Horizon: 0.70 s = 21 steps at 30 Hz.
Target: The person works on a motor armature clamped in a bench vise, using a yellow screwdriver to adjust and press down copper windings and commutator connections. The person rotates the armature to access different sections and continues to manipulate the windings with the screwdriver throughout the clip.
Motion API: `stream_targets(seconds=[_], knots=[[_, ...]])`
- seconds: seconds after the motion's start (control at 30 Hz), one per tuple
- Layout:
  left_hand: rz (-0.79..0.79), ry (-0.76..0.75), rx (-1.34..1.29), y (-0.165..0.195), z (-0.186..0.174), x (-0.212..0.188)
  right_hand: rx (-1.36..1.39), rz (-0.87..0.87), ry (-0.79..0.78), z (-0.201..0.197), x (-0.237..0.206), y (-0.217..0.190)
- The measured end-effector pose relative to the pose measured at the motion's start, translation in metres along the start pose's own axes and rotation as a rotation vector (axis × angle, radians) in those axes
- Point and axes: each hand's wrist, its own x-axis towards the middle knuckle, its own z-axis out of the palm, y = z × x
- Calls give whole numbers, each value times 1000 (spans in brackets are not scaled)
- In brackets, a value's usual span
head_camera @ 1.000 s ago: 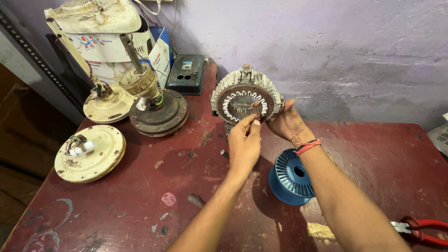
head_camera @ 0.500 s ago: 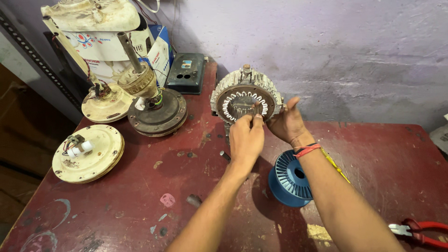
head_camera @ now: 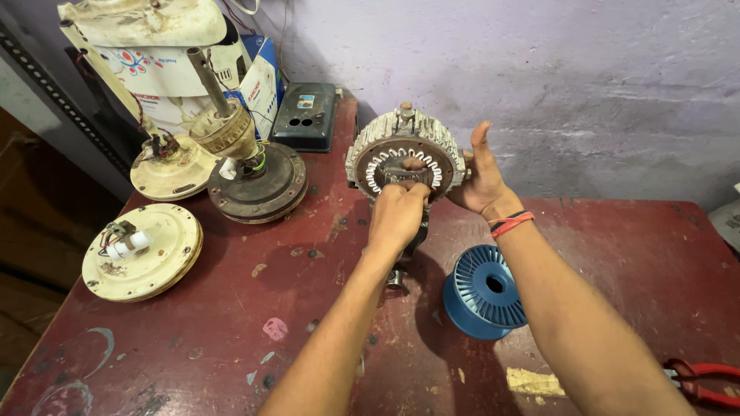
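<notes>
Two hands meet at a round motor stator (head_camera: 406, 158) held on edge near the back of the worktop (head_camera: 231, 323), just in front of the purple plastered wall (head_camera: 555, 85). The stator is a disc of grey metal with a ribbed, finned rim and a ring of pale slots around a dark rusty face; that face is turned toward the camera, so its axis runs roughly level, from wall to viewer. A short stub sticks up from its top edge.

The left hand (head_camera: 397, 216) is curled closed at the centre of the face, fingertips pinched on a small dark part there; what exactly it grips is too small to tell. The right hand (head_camera: 482, 185) cups the stator's right rim, palm against it, thumb raised, fingers hidden behind. A red and black band circles that wrist.

The worktop is dark red, scuffed and flecked with paint. A blue plastic spool (head_camera: 486, 291) with radial ribs lies flat, under the right forearm. Red-handled pliers (head_camera: 705, 379) lie at the right edge. At left, a cream round cover (head_camera: 142, 253) lies flat with a small white part and wires on top; behind it stand a second cream cover (head_camera: 166, 169) and a dark rusty rotor (head_camera: 258, 185) with an upright shaft. A dark grey box (head_camera: 308, 117) with a small coloured label lies flat near the wall, beside a white and blue printed carton (head_camera: 193, 77).
</notes>
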Motion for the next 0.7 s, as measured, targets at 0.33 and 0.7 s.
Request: stream_targets(seconds=[0.33,0.7], knots=[[27,-13,-100,-10,8,-17,104,-135,-77,-11,-11,21],[92,37,0,5,3,-20,49,-167,-186,-18,-10,22]])
